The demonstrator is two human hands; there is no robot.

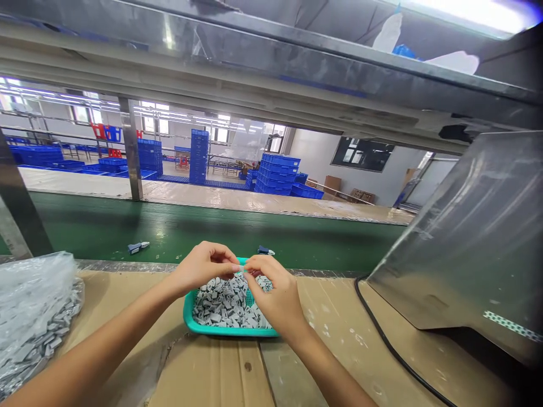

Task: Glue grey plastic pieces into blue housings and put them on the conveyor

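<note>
Above a green plastic basket (pixel 231 330), my left hand (pixel 210 264) and my right hand (pixel 274 288) meet fingertip to fingertip. Both are closed in a pinch on a small whitish piece (pixel 241 268), mostly covered by the fingers, so its exact kind does not show. Beneath them, the basket holds many small grey plastic parts (pixel 224 302) with openings in them. My right hand and wrist hide the basket's right side.
A clear plastic bag (pixel 34 316) of similar grey parts lies at left. Behind the basket runs a green conveyor belt (pixel 203 226) carrying two small dark-blue and white pieces (pixel 138 247). A bent metal panel (pixel 470 243) and black cable (pixel 382 333) stand right; a metal shelf (pixel 254 45) hangs overhead.
</note>
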